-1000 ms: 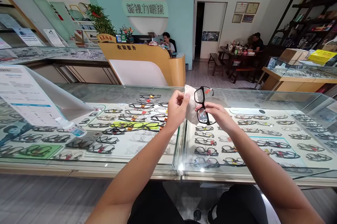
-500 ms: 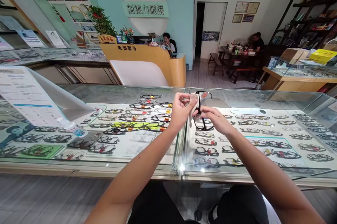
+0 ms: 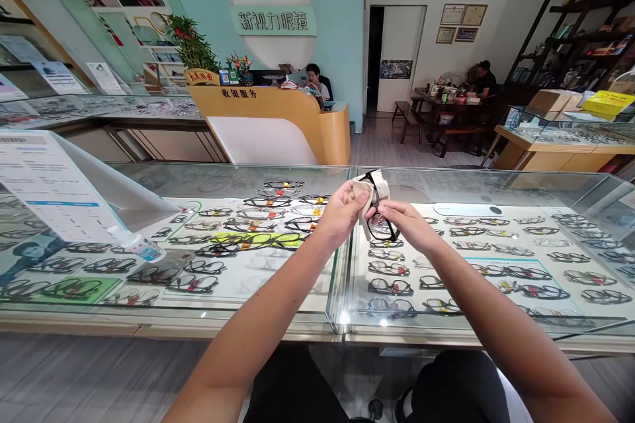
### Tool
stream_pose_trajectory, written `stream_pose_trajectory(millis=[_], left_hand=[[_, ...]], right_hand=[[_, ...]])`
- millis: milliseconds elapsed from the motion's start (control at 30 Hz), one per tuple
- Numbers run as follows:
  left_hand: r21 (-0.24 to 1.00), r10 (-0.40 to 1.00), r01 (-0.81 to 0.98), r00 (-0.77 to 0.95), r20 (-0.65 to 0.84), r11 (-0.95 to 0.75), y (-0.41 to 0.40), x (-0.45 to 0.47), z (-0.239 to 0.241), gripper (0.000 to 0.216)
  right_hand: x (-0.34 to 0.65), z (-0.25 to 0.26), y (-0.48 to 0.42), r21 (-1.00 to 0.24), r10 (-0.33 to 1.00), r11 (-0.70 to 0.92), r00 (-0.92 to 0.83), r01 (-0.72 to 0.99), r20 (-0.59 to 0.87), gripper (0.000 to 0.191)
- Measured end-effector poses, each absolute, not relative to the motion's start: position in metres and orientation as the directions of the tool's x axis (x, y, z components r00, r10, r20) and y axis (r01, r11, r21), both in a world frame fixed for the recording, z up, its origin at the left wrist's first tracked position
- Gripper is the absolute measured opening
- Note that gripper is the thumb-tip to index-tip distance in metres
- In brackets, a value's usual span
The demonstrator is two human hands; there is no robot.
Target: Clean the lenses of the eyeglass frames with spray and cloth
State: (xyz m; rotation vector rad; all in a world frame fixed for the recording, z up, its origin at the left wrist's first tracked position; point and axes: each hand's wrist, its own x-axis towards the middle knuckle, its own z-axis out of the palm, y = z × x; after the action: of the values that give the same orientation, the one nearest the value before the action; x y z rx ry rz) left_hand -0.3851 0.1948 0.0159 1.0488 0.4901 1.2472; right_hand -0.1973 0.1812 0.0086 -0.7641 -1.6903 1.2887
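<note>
Above the glass display case (image 3: 342,317), both my hands meet around a pair of black-framed glasses (image 3: 383,230). My left hand (image 3: 346,206) is closed on a pale cloth (image 3: 380,185), which wraps the upper lens of the glasses. With pinched fingers, my right hand (image 3: 401,219) grips the frame near its middle. The lower lens sticks out below the fingers, and the glasses stand nearly on end. Part of the frame is hidden by the cloth and fingers.
Rows of spectacle frames (image 3: 391,286) lie under the glass. At left stand a folded paper sign (image 3: 64,191) and a small white bottle (image 3: 139,244). Beyond are a wooden counter (image 3: 278,105) with a seated person (image 3: 317,82), and another person (image 3: 485,82) at a table.
The cloth now spreads over more of the upper lens and shows on the far side of the frame. The glasses have turned a little in my hands.
</note>
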Motion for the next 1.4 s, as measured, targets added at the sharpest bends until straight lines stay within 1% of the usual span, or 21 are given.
stream_pose_trajectory(millis=[133,200,300,400,500,667,767,833,900,1133,1233,1300,1400], left_hand=[[0.877,0.923,-0.467,0.279,0.264,-0.11,0.197,-0.388,0.016,0.059],[0.888,0.921,-0.427,0.252,0.298,-0.17,0.198,-0.389,0.014,0.056],[0.892,0.924,-0.389,0.199,0.326,-0.231,0.199,-0.389,0.011,0.054],[0.899,0.936,-0.357,0.144,0.32,-0.253,0.197,-0.387,0.009,0.05],[0.9,0.941,-0.35,0.118,0.318,-0.26,0.197,-0.387,0.01,0.05],[0.93,0.895,-0.308,0.329,0.301,-0.2,0.206,-0.405,0.016,0.051],[0.938,0.863,-0.264,0.393,0.318,-0.226,0.208,-0.415,0.019,0.044],[0.938,0.852,-0.249,0.409,0.327,-0.241,0.206,-0.416,0.02,0.049],[0.934,0.859,-0.244,0.382,0.34,-0.261,0.202,-0.411,0.019,0.055],[0.919,0.914,-0.218,0.173,0.368,-0.329,0.19,-0.39,0.017,0.052],[0.914,0.915,-0.208,0.133,0.38,-0.349,0.193,-0.392,0.018,0.056],[0.918,0.909,-0.207,0.178,0.376,-0.339,0.196,-0.396,0.018,0.057],[0.928,0.883,-0.231,0.309,0.353,-0.291,0.201,-0.404,0.02,0.052]], right_hand=[[-0.197,0.003,0.184,-0.977,0.862,0.131,-0.468,-0.17,0.197,0.042],[-0.197,0.003,0.184,-0.976,0.858,0.095,-0.481,-0.194,0.179,0.043],[-0.197,0.002,0.184,-0.981,0.848,0.136,-0.495,-0.139,0.188,0.044],[-0.199,0.004,0.182,-0.975,0.838,0.216,-0.502,-0.055,0.214,0.045],[-0.201,0.008,0.179,-0.969,0.84,0.248,-0.493,-0.025,0.227,0.048],[-0.193,0.015,0.179,-0.965,0.847,0.263,-0.478,-0.001,0.231,0.046],[-0.187,0.015,0.181,-0.958,0.847,0.286,-0.473,0.022,0.242,0.045],[-0.187,0.015,0.181,-0.959,0.85,0.284,-0.467,0.017,0.244,0.046],[-0.188,0.015,0.181,-0.959,0.849,0.285,-0.466,0.006,0.249,0.046],[-0.197,0.016,0.174,-0.951,0.804,0.31,-0.538,0.015,0.254,0.048],[-0.197,0.017,0.172,-0.947,0.808,0.32,-0.528,0.023,0.26,0.048],[-0.195,0.018,0.172,-0.95,0.822,0.311,-0.509,0.026,0.256,0.047],[-0.19,0.022,0.174,-0.954,0.84,0.298,-0.485,0.035,0.244,0.046]])
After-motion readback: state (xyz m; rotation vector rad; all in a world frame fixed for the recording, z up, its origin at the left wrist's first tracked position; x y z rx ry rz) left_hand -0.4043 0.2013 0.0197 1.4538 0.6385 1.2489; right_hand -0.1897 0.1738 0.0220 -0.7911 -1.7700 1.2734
